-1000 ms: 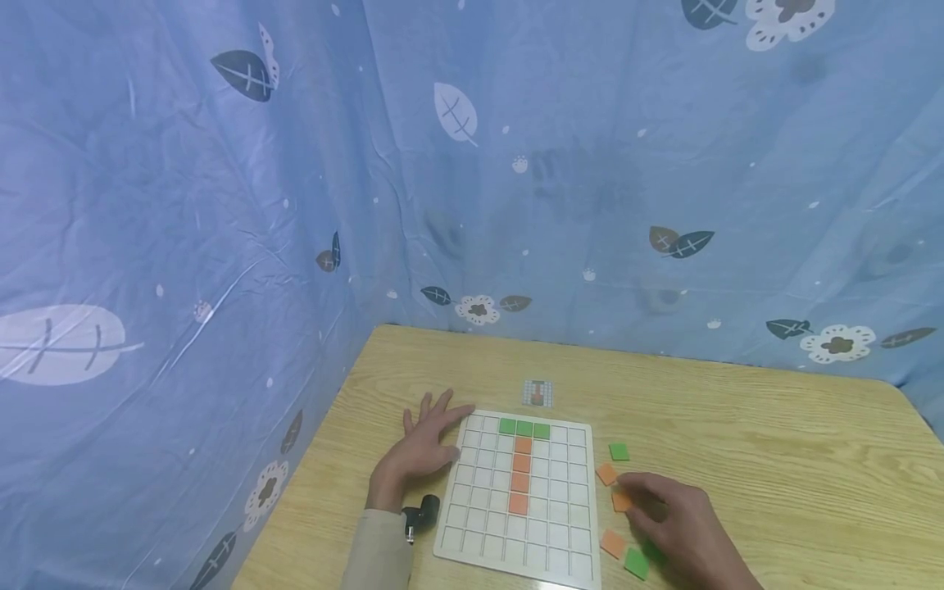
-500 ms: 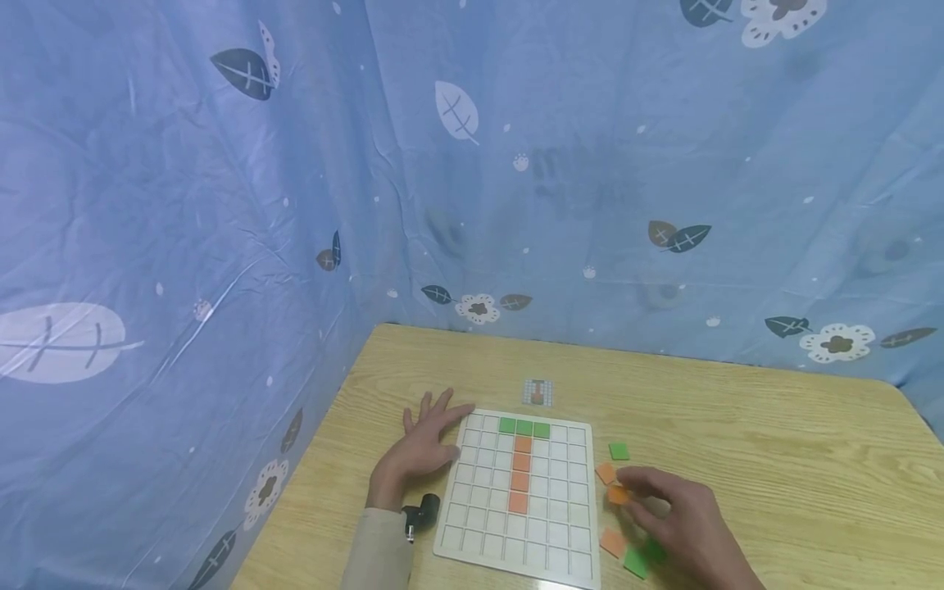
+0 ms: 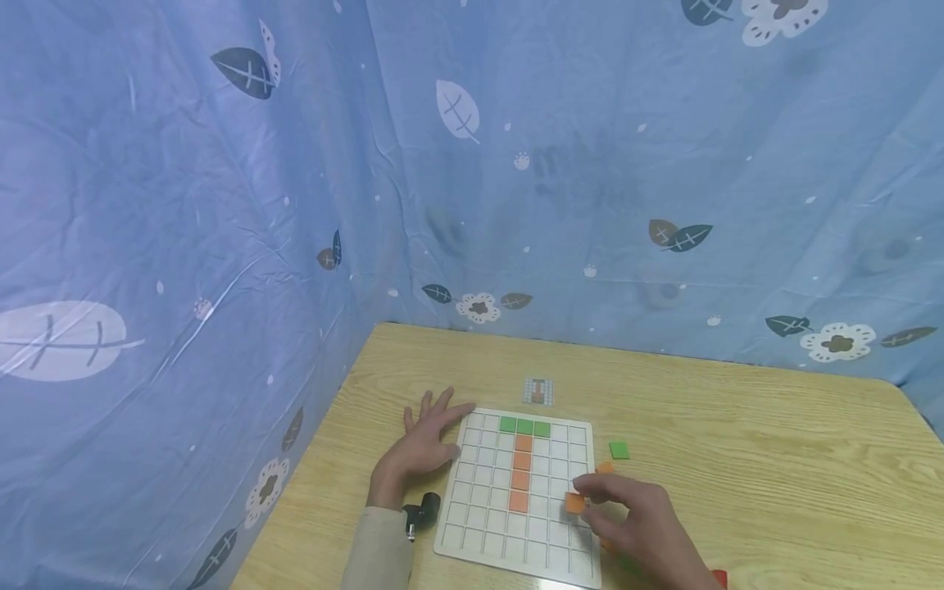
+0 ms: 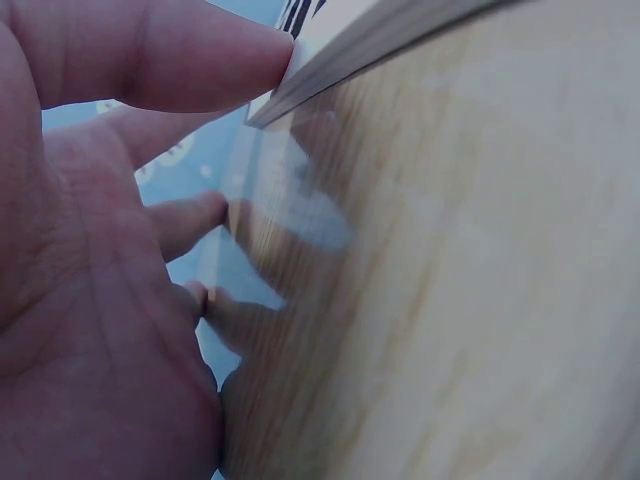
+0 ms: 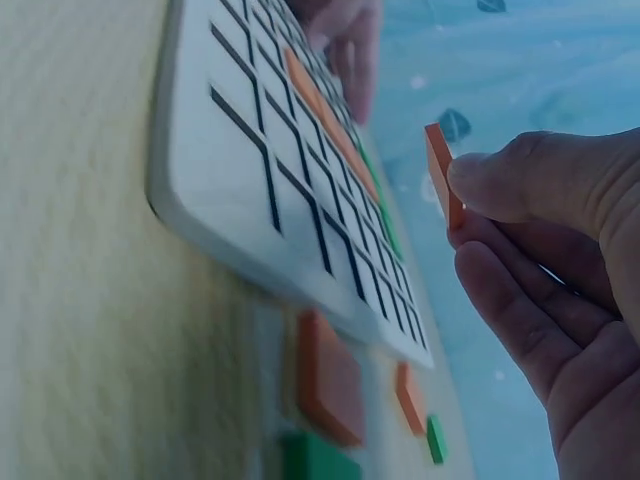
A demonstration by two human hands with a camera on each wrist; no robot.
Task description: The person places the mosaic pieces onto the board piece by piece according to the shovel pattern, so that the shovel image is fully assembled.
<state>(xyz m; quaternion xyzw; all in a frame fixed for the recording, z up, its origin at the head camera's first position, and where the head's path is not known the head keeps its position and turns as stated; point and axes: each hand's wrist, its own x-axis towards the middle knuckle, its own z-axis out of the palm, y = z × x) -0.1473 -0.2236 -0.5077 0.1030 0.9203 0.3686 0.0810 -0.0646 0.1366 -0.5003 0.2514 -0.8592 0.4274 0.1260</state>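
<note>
A white grid board (image 3: 483,520) lies on the wooden table, with three green tiles (image 3: 525,427) in its far row and a column of orange tiles (image 3: 521,461) below them. Between thumb and fingers my right hand (image 3: 634,512) pinches an orange tile (image 3: 574,503), held over the board's right side; the right wrist view shows that tile (image 5: 443,176) raised above the grid. My left hand (image 3: 422,447) rests at the board's left edge with fingers spread. In the left wrist view its thumb (image 4: 200,60) touches the board's side (image 4: 340,65).
Loose tiles lie right of the board: a green tile (image 3: 619,451), an orange tile (image 3: 605,467), and others partly under my right hand. A small pattern card (image 3: 538,392) sits beyond the board. Something red (image 3: 719,578) shows near my right wrist. Blue patterned cloth (image 3: 590,164) hangs behind the table.
My right hand has lifted an orange tile from the table's right side and carried it left over the board. The red thing has come into view. My left hand has stayed put.
</note>
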